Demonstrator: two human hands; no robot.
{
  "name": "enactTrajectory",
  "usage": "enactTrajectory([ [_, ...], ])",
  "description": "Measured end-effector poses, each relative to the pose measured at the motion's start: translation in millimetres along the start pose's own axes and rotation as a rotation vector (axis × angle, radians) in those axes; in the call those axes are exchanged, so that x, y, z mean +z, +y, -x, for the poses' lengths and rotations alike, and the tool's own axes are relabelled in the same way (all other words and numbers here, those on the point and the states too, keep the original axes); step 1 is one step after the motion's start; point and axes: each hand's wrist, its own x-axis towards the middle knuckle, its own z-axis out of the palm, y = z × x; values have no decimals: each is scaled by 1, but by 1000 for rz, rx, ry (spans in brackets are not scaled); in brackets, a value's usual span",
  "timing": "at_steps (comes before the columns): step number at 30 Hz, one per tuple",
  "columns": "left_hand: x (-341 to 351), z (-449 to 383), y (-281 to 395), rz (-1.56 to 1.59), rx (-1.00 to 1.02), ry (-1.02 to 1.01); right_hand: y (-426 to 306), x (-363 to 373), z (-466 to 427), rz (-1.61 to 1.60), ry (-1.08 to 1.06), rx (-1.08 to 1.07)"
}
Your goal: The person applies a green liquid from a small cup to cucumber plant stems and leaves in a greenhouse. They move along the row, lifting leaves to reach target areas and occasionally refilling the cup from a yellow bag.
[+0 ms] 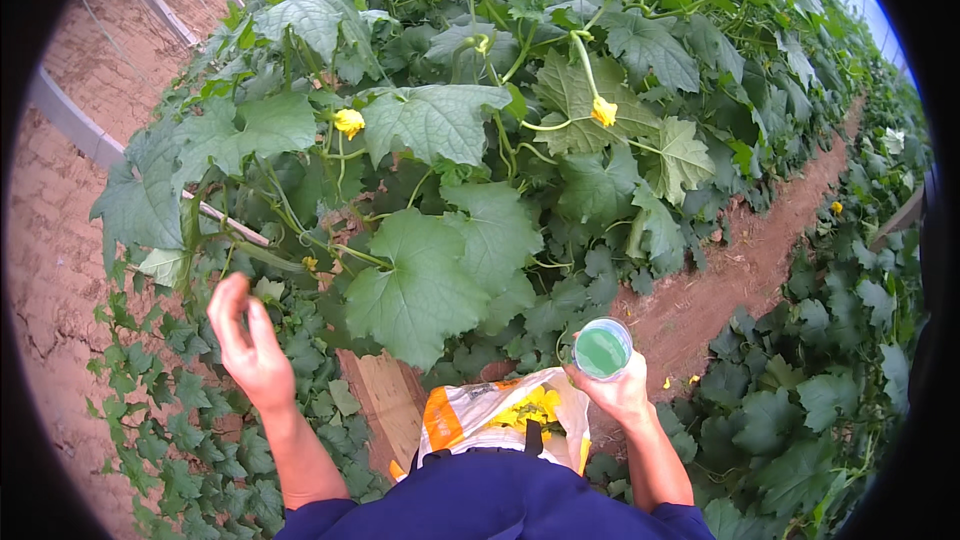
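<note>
My right hand grips a clear cup with green liquid in it, above the edge of an open bag. My left hand is raised at the left among the vines, its fingers loosely bent and apart, with nothing visible in them. Just above its fingertips, a slender green fruit ends in a small withered yellow flower. Two larger yellow flowers, one at the left and one at the right, hang on stems. Yellow blossoms lie inside the white and orange bag at my waist.
Broad-leaved climbing vines fill the space before me, with thin strings among them. A brick wall and pale posts stand at the left. A wooden board lies below. A dirt path runs along the right, beside more vines.
</note>
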Motion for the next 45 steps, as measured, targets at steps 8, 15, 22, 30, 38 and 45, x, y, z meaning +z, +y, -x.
enactTrajectory([
  [8,139,33,92,364,428,-635,-6,-18,-4,34,14,32],
  [15,198,74,65,485,331,-776,-19,-32,11,143,79,44],
  [22,237,84,87,449,324,-741,18,-71,16,190,42,77],
  [30,397,72,222,704,482,-616,131,-195,-3,-134,-27,156],
  [38,593,2,331,381,518,-718,168,-324,-33,-38,-139,35],
  [45,613,-91,353,360,335,-615,161,-363,-67,92,-46,-147],
])
